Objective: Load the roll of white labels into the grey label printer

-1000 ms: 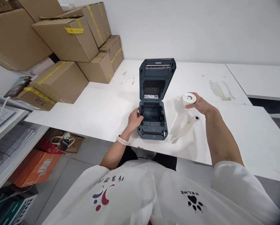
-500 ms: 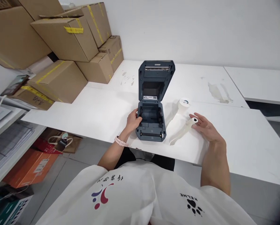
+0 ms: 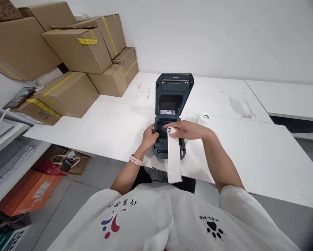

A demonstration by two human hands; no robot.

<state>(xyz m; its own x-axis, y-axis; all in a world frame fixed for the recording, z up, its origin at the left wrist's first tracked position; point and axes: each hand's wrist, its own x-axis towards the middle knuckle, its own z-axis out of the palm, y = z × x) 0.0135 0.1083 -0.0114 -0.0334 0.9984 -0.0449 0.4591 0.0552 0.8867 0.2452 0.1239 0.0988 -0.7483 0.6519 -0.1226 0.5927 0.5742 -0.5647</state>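
A dark grey label printer [image 3: 162,143] stands on the white table with its lid [image 3: 174,91] raised. My left hand [image 3: 149,137] grips the left side of its base, thumb over the rim. Above the bay, my right hand [image 3: 189,129] holds a small white label roll [image 3: 170,130] between thumb and fingers. From that roll a loose paper strip [image 3: 174,158] hangs down over the printer's front and past the table edge. It covers part of the bay. A second white roll [image 3: 203,119] rests on the table behind my right forearm, partly hidden.
Cardboard boxes [image 3: 77,45] with yellow tape are stacked at the back left, and a phone [image 3: 19,97] lies on one. Lower left, a shelf holds papers [image 3: 9,162] above an orange box [image 3: 32,191]. The white table [image 3: 250,150] extends to the right.
My right hand has carried the small label roll leftward from the table to above the printer's open bay, its strip trailing toward me. My left hand keeps its hold on the printer.
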